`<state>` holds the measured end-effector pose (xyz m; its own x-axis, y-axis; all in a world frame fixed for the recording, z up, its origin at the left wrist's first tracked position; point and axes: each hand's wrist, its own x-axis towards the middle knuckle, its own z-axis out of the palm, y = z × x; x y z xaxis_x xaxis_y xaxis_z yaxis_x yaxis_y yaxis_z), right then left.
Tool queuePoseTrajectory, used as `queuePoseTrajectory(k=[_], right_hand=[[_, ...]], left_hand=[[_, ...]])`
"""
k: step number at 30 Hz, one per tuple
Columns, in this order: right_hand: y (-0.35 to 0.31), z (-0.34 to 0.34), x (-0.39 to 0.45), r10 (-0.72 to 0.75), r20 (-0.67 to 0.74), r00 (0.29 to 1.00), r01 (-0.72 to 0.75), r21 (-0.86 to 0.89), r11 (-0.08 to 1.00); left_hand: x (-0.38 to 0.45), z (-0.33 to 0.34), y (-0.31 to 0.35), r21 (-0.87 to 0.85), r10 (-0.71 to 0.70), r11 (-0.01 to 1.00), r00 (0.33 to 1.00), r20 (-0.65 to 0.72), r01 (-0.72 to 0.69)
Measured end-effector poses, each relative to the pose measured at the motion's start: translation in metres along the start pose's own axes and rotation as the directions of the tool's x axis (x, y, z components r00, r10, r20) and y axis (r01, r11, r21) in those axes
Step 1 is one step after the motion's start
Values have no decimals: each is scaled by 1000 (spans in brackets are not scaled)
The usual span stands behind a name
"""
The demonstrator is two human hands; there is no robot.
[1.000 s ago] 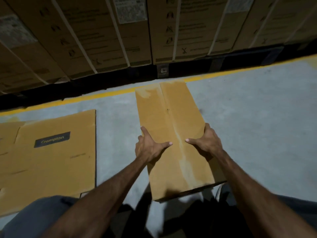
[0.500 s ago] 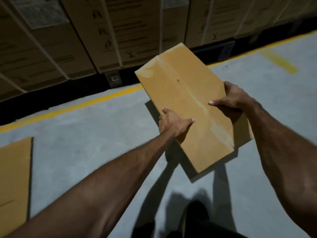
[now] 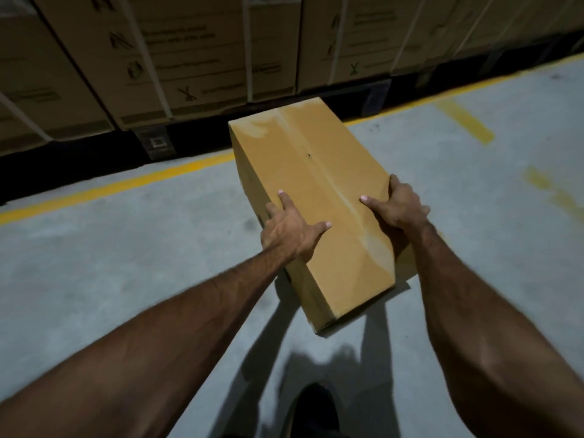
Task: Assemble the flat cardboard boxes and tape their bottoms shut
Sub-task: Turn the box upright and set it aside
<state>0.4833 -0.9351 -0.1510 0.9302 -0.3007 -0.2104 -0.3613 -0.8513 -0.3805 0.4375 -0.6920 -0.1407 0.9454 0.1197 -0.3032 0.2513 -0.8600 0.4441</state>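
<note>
I see both hands gripping an assembled cardboard box (image 3: pixel 316 197) above the concrete floor (image 3: pixel 110 248): left hand (image 3: pixel 289 230) on its left edge, right hand (image 3: pixel 396 205) on its right.

The cardboard box (image 3: pixel 316 197), tilted in the air 0.5 s ago, now sits lower, squared up.

An assembled brown cardboard box (image 3: pixel 316 197), taped seam facing up, held tilted above the floor.
</note>
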Motion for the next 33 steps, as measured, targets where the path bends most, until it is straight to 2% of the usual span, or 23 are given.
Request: queuePoseTrajectory(k=[3,6,8,12,15,18,21,27,33], right_hand=[[-7,-9,-31,29,-20,999,-30,-69,997],[-20,-31,-65,10,59,998,0,-168,986],[-41,-52,-97,-47,105,993,67,-195,979],[-100,-79,-175,-240,157,958,257,-96,962],[-157,-83,-237,-430,257,866,449,-20,893],[-224,-76,-302,-584,387,714,620,40,784],[-293,-51,-363,-666,469,580,737,48,675],[-425,38,-468,-748,519,413,790,204,578],[-518,154,-538,-745,594,303,763,316,563]], left_hand=[[-14,-21,-4,59,29,998,998,48,-32],[-47,-58,-14,45,115,992,992,43,-117],[-75,-91,-35,25,152,988,986,62,-154],[-150,-164,-117,59,149,986,980,130,-158],[-213,-221,-194,101,106,988,985,134,-120],[-273,-273,-270,120,76,989,994,76,-85],[-329,-318,-341,115,29,993,999,39,-33],[-405,-382,-460,141,-132,979,987,-92,144],[-410,-402,-553,-62,-318,948,924,-211,312]])
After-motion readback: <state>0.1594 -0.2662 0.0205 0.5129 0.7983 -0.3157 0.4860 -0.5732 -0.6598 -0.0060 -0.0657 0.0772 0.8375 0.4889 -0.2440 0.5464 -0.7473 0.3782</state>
